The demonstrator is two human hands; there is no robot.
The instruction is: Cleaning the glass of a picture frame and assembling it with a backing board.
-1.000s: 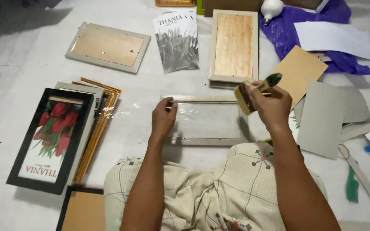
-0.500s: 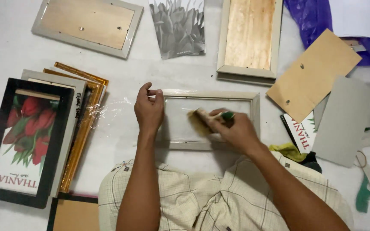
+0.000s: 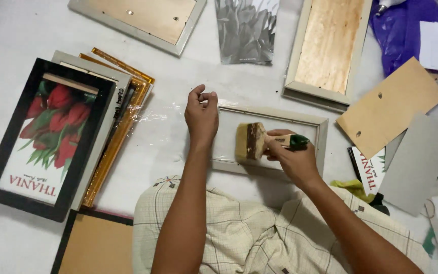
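Fingers (image 3: 280, 144) closed round paintbrush (image 3: 252, 142)

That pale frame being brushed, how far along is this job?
Done, it seems: two pale frames lie face down at the top, and a stack of frames sits at the left. In hand: the right hand holds a brush on the glass of the pale frame, steadied by the left hand. Left: loose backing boards at the right.

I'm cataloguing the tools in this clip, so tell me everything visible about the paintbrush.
The paintbrush is a wide flat one with pale yellowish bristles, a dark brown band above them and a green handle end. The right hand grips its handle, laying it almost flat with the bristles pointing left over the glass of the pale grey picture frame on the white surface. The left hand rests on the frame's left end, apart from it.
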